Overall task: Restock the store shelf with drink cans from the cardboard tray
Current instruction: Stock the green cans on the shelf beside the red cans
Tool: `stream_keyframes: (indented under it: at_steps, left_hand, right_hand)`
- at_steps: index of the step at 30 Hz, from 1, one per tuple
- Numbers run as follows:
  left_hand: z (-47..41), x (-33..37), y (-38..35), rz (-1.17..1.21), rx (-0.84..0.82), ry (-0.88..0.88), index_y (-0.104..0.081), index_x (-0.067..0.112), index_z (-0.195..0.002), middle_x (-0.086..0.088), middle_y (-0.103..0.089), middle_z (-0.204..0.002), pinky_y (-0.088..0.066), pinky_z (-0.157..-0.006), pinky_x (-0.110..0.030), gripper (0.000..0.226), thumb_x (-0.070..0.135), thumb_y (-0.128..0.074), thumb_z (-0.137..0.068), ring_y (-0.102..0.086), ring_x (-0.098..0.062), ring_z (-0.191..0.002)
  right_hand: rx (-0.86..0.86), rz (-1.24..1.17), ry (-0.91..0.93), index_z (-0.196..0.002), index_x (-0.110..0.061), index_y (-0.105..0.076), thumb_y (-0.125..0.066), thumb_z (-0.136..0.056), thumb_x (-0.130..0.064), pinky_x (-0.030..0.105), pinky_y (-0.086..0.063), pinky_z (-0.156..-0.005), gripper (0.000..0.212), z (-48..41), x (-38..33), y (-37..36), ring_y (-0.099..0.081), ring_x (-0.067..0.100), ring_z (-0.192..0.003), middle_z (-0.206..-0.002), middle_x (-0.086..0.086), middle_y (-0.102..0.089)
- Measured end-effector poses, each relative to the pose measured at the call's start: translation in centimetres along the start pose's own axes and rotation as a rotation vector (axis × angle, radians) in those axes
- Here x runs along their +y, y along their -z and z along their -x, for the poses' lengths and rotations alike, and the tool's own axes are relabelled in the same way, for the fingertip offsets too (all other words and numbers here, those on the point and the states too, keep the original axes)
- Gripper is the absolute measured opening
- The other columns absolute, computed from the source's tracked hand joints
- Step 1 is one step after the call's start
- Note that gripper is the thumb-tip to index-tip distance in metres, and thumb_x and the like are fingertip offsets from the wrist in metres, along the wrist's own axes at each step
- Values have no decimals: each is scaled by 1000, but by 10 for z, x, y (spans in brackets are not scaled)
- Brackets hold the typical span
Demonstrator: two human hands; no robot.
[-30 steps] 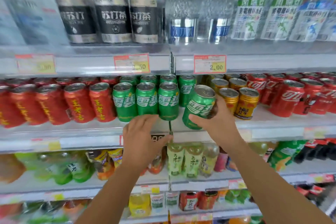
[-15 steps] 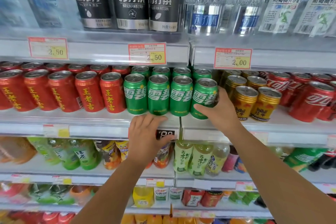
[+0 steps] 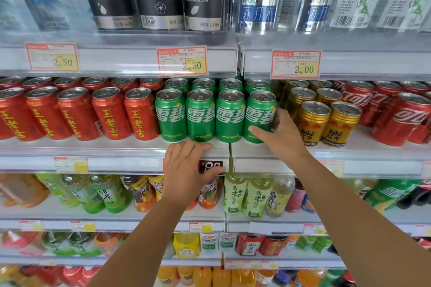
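At lower centre, the left hand clasps the shelf edge, fingers laid over its top and thumb hooked beneath by a digital price tag. Just right of it, the right hand wraps the green Sprite can, thumb across its front. The can stands upright at the right end of the front row, touching three matching green cans. Gold Red Bull cans stand to the right, red herbal-tea cans to the left.
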State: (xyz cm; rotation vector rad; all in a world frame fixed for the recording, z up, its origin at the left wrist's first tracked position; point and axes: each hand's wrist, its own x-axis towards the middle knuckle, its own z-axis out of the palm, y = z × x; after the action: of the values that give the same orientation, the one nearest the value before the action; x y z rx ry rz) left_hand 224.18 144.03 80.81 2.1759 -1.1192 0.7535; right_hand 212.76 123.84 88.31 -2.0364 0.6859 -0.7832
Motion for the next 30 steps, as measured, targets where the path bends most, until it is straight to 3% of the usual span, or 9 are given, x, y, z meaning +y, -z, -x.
stream_keyframes:
  at_steps: [14, 17, 20, 22, 26, 30]
  left_hand:
    - [1, 0, 2, -1, -20, 10, -64, 29, -113, 7, -57, -100, -25, -96, -28, 59, 73, -51, -76, -41, -16, -100]
    - [1, 0, 2, -8, -9, 0, -65, 28, -112, 7, -57, -99, -26, -96, -29, 59, 73, -51, -77, -40, -16, -99]
    - [0, 2, 5, -16, -18, -4, -65, 27, -110, 7, -57, -98, -26, -95, -29, 58, 72, -52, -76, -41, -16, -98]
    - [-1, 4, 7, -15, -37, 7, -65, 27, -110, 7, -58, -98, -25, -96, -29, 55, 68, -62, -75, -43, -17, -99]
    - [3, 7, 16, -39, -122, 2, -57, 23, -130, 2, -61, -115, -25, -107, -33, 58, 51, -67, -81, -50, -24, -113]
    - [39, 22, 30, -26, -23, 18, -55, 14, -133, -8, -52, -140, -31, -115, -45, 53, 38, -58, -86, -42, -30, -135]
  right_hand:
    - [71, 107, -1, -132, -20, -45, -78, -76, -40, 31, -46, -89, 69, 5, -1, -6, -56, 17, -113, -127, -1, -58]
    - [86, 93, 6, -147, -21, -28, -80, -74, -41, 36, -46, -100, 92, 7, -2, -5, -54, 18, -121, -138, -1, -53]
    - [112, 100, 0, -154, -22, -6, -79, -74, -46, 38, -39, -109, 111, 17, -3, -4, -42, 17, -135, -153, -1, -37]
    - [129, 105, 17, -154, -24, -6, -75, -77, -46, 42, -34, -113, 106, 31, -3, -4, -33, 17, -140, -157, -1, -27]
    - [172, 184, 131, -149, -21, -25, -66, -89, -35, 22, -27, -105, 74, 73, -3, 3, -31, 11, -135, -149, -1, -31]
    - [168, 131, 241, -135, -18, -45, -62, -91, -23, 30, -37, -105, 47, 115, 16, 4, -41, 12, -125, -134, -2, -42]
